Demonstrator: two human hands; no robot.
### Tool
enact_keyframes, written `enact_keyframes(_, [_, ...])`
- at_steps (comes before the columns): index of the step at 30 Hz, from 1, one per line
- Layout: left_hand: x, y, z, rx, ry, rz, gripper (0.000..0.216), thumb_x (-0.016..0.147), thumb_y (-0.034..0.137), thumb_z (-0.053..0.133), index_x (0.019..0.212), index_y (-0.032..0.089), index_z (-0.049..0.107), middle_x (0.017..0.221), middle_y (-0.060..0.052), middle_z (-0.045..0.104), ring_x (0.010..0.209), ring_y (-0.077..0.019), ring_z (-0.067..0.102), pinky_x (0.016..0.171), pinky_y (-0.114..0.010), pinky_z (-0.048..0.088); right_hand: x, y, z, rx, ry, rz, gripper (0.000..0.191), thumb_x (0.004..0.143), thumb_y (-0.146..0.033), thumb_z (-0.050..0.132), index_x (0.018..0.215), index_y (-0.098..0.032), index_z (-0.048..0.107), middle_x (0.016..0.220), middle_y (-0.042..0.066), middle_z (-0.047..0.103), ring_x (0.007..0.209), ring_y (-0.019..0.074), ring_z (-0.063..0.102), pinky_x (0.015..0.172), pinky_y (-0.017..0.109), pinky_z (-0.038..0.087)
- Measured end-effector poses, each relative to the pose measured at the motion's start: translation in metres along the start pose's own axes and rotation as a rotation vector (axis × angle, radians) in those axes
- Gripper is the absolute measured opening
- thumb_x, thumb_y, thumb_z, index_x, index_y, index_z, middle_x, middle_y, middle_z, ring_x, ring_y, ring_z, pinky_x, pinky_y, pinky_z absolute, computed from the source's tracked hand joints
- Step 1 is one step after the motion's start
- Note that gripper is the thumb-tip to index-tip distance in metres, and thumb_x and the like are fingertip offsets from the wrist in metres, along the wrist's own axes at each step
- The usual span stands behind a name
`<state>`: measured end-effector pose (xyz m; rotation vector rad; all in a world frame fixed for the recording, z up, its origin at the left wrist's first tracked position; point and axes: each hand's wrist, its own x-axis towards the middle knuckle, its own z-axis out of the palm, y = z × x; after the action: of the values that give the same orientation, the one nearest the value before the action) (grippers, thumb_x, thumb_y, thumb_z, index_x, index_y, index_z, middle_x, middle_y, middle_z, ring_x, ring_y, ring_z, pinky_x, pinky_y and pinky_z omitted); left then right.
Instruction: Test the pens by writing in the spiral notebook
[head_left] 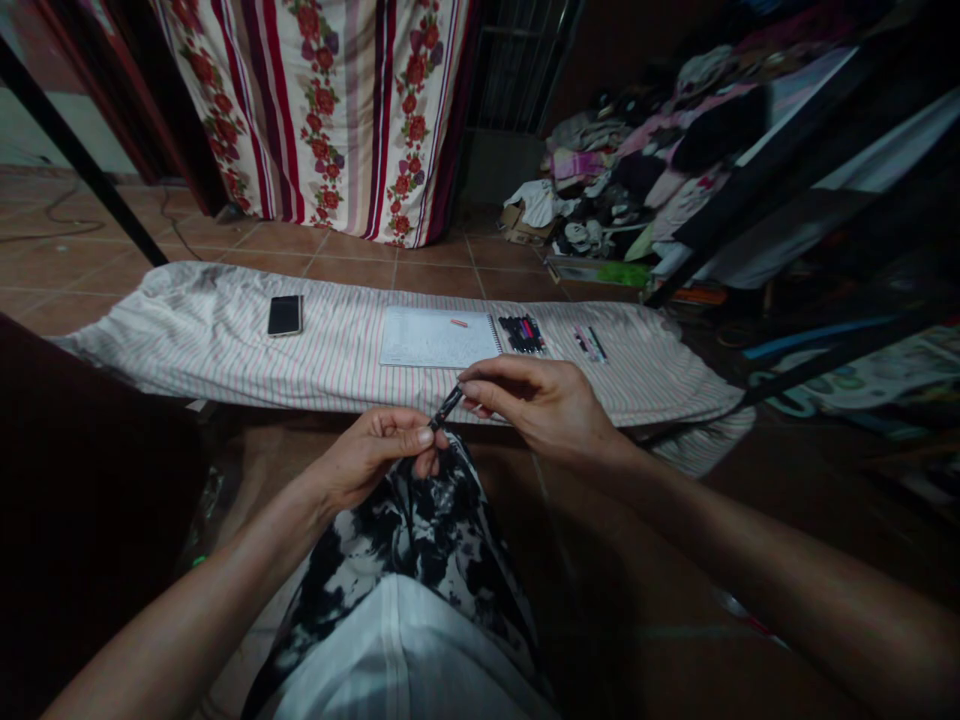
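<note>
Over my lap, a slim dark pen (448,405) is held between both hands, tilted up to the right. The fingers of my left hand (386,450) pinch its lower end, with the thumb on top. At the upper end, my right hand (544,400) grips it with thumb and fingertips. Just beyond the hands lies a spiral notebook (427,338), its page pale with faint marks. A small reddish piece (459,323) rests on that page. Right of the notebook is a group of dark pens (517,335), and farther right are several more pens (591,344).
A striped cloth (337,350) covers the low surface ahead. A phone (286,315) lies at its left. Behind hang a flowered curtain (322,120) and, at the right, a heap of clothes (622,170). Dark slanted bars (82,150) stand on both sides.
</note>
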<state>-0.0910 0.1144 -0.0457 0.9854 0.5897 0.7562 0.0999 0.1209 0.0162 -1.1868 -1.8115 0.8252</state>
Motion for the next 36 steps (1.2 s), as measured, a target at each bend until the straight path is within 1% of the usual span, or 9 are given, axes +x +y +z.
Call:
enact_keyframes(6, [0.002, 0.002, 0.004, -0.040, 0.000, 0.005, 0.021, 0.073, 0.032, 0.070, 0.077, 0.011, 0.068, 0.053, 0.000, 0.058, 0.059, -0.0109, 0.055, 0.064, -0.023, 0.040, -0.003, 0.004, 0.001, -0.117, 0.024, -0.089, 0.016, 0.073, -0.028, 0.066, 0.085, -0.018, 0.070, 0.082, 0.003, 0.072, 0.071, 0.0139, 0.065, 0.066, 0.025, 0.052])
enact_keyframes(9, [0.002, 0.002, 0.007, -0.036, 0.003, 0.007, 0.023, 0.072, 0.033, 0.070, 0.077, 0.011, 0.068, 0.053, 0.000, 0.058, 0.059, -0.0110, 0.055, 0.064, -0.023, 0.039, -0.005, 0.008, 0.005, -0.111, 0.015, -0.069, 0.021, 0.072, -0.030, 0.068, 0.089, -0.017, 0.068, 0.080, 0.004, 0.071, 0.069, 0.0140, 0.065, 0.065, 0.026, 0.053])
enact_keyframes(14, [0.002, 0.001, 0.009, -0.014, -0.001, 0.019, 0.025, 0.072, 0.035, 0.071, 0.076, 0.011, 0.068, 0.054, -0.001, 0.058, 0.060, -0.0119, 0.055, 0.065, -0.024, 0.039, -0.008, 0.009, 0.013, 0.098, 0.026, 0.078, 0.027, 0.069, -0.035, 0.070, 0.087, -0.017, 0.061, 0.072, 0.003, 0.067, 0.062, 0.0142, 0.065, 0.053, 0.025, 0.053])
enact_keyframes(22, [0.002, 0.000, 0.011, 0.045, 0.031, 0.004, 0.026, 0.070, 0.038, 0.071, 0.074, 0.012, 0.067, 0.055, -0.001, 0.059, 0.059, -0.0120, 0.054, 0.063, -0.024, 0.038, -0.011, 0.012, 0.024, 0.285, 0.055, 0.141, 0.029, 0.067, -0.035, 0.071, 0.080, -0.020, 0.049, 0.071, -0.001, 0.060, 0.064, 0.0128, 0.063, 0.054, 0.025, 0.054])
enact_keyframes(25, [0.001, -0.002, 0.011, 0.124, 0.047, 0.021, 0.026, 0.073, 0.038, 0.069, 0.074, 0.012, 0.067, 0.059, -0.001, 0.061, 0.062, -0.0120, 0.054, 0.066, -0.024, 0.038, -0.014, 0.012, 0.026, 0.326, 0.074, 0.159, 0.028, 0.068, -0.033, 0.070, 0.080, -0.020, 0.048, 0.070, -0.003, 0.057, 0.061, 0.0112, 0.061, 0.057, 0.026, 0.053])
enact_keyframes(27, [0.000, -0.003, 0.010, 0.194, 0.032, 0.037, 0.027, 0.077, 0.039, 0.065, 0.075, 0.012, 0.067, 0.064, -0.003, 0.063, 0.067, -0.0126, 0.055, 0.070, -0.024, 0.039, -0.016, 0.013, 0.027, 0.339, 0.074, 0.183, 0.028, 0.068, -0.032, 0.070, 0.080, -0.020, 0.048, 0.068, -0.003, 0.056, 0.057, 0.0104, 0.061, 0.055, 0.025, 0.052])
enact_keyframes(33, [-0.003, -0.003, 0.007, 0.422, -0.035, 0.070, 0.031, 0.084, 0.041, 0.055, 0.092, 0.014, 0.068, 0.089, -0.006, 0.068, 0.090, -0.0185, 0.058, 0.085, -0.028, 0.040, -0.019, 0.019, 0.028, 0.417, 0.067, 0.214, 0.030, 0.066, -0.033, 0.071, 0.081, -0.020, 0.048, 0.066, -0.004, 0.056, 0.055, 0.0101, 0.061, 0.054, 0.025, 0.053])
enact_keyframes(34, [-0.002, -0.003, 0.006, 0.469, -0.016, 0.080, 0.031, 0.084, 0.041, 0.055, 0.094, 0.015, 0.068, 0.093, -0.007, 0.068, 0.094, -0.0199, 0.058, 0.087, -0.029, 0.040, -0.019, 0.019, 0.027, 0.421, 0.073, 0.220, 0.031, 0.065, -0.033, 0.071, 0.080, -0.020, 0.048, 0.066, -0.004, 0.056, 0.055, 0.0100, 0.060, 0.054, 0.025, 0.053])
enact_keyframes(36, [-0.002, -0.003, 0.005, 0.573, 0.078, 0.109, 0.031, 0.081, 0.042, 0.058, 0.097, 0.017, 0.068, 0.097, -0.007, 0.067, 0.097, -0.0217, 0.057, 0.089, -0.031, 0.039, -0.020, 0.020, 0.026, 0.421, 0.084, 0.240, 0.032, 0.063, -0.033, 0.073, 0.080, -0.019, 0.049, 0.065, -0.004, 0.056, 0.053, 0.0098, 0.060, 0.053, 0.025, 0.052])
